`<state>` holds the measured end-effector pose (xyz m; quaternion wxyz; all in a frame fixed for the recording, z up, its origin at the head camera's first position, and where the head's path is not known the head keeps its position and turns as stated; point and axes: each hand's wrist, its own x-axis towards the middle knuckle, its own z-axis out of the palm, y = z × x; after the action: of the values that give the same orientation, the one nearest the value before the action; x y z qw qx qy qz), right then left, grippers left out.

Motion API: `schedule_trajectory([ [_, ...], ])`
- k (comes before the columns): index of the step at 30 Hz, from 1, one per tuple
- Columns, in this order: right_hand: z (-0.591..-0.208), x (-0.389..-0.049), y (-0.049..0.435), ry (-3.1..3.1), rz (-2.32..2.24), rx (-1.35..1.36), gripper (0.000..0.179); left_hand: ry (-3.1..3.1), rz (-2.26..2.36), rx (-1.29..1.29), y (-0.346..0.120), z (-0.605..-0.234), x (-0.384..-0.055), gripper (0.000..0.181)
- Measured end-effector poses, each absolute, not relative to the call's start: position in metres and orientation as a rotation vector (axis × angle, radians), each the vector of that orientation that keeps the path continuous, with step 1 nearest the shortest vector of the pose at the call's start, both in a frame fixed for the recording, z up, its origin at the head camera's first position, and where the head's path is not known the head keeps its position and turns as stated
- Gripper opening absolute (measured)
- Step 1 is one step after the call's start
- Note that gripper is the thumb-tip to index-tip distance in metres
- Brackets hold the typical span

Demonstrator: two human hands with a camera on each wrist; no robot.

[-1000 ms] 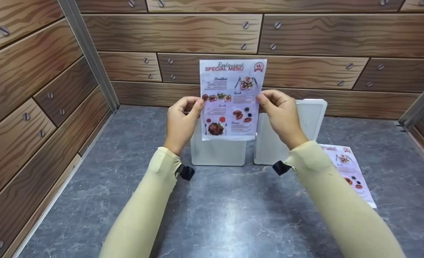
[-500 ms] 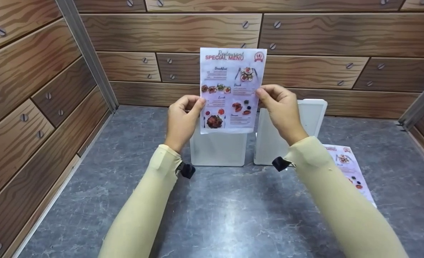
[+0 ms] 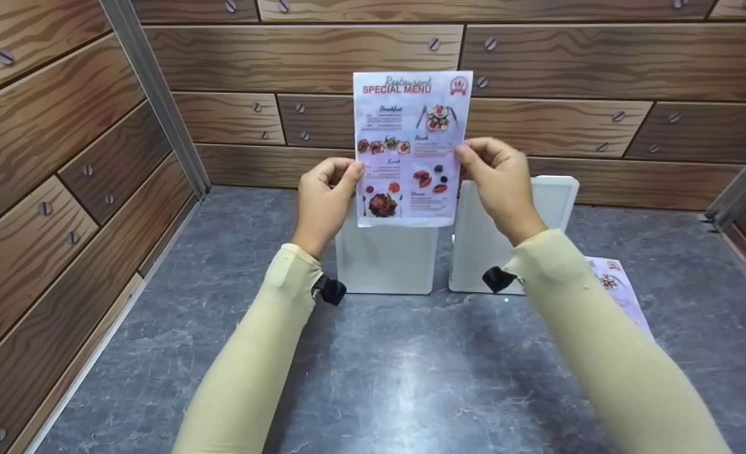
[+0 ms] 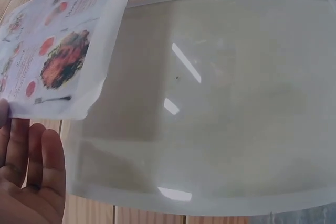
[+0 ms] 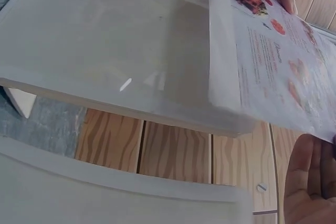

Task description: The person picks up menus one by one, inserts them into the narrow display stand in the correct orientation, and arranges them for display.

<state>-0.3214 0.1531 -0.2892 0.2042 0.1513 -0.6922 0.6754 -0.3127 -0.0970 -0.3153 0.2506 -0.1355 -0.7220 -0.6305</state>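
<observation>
Both hands hold up a printed paper menu [image 3: 410, 151] by its two side edges. My left hand [image 3: 325, 198] pinches the left edge between thumb and fingers; my right hand [image 3: 499, 183] pinches the right edge a little higher. Behind the menu's lower part stands a white framed stand [image 3: 385, 261] with a clear, shiny face; the sheet hides its top. In the left wrist view the menu's bottom edge [image 4: 94, 93] hangs in front of that stand's panel [image 4: 210, 93], seemingly apart from it. The right wrist view shows the same sheet [image 5: 273, 56] over the panel [image 5: 105, 35].
A second white stand [image 3: 552, 205] leans back to the right, partly behind my right hand. Farther right, another printed menu [image 3: 618, 290] lies on the grey marbled table [image 3: 398, 378], partly under my right forearm. Wood-patterned walls [image 3: 600, 63] close off the back and sides.
The held menu has risen steadily, uncovering more of the stand behind it. Both hands moved up with it, still pinching its edges. The right forearm now covers more of the menu on the table.
</observation>
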Motion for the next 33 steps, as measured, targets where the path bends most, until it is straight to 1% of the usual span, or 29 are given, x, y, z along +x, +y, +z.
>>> schedule_trajectory([
  [6, -0.274, -0.329, 0.153, -1.879, 1.908, 0.42, 0.011, -2.085, -1.665, -0.423, -0.101, -0.316, -0.314, 0.02],
  [18, -0.245, -0.343, 0.15, -1.826, 1.908, 0.422, 0.01, -2.19, -1.564, -0.376, -0.108, -0.311, -0.321, 0.015],
  [25, -0.237, -0.347, 0.146, -1.803, 1.893, 0.451, 0.01, -2.153, -1.529, -0.355, -0.109, -0.303, -0.326, 0.016],
  [33, -0.237, -0.354, 0.144, -1.808, 1.885, 0.469, 0.012, -2.19, -1.505, -0.315, -0.11, -0.301, -0.332, 0.016],
])
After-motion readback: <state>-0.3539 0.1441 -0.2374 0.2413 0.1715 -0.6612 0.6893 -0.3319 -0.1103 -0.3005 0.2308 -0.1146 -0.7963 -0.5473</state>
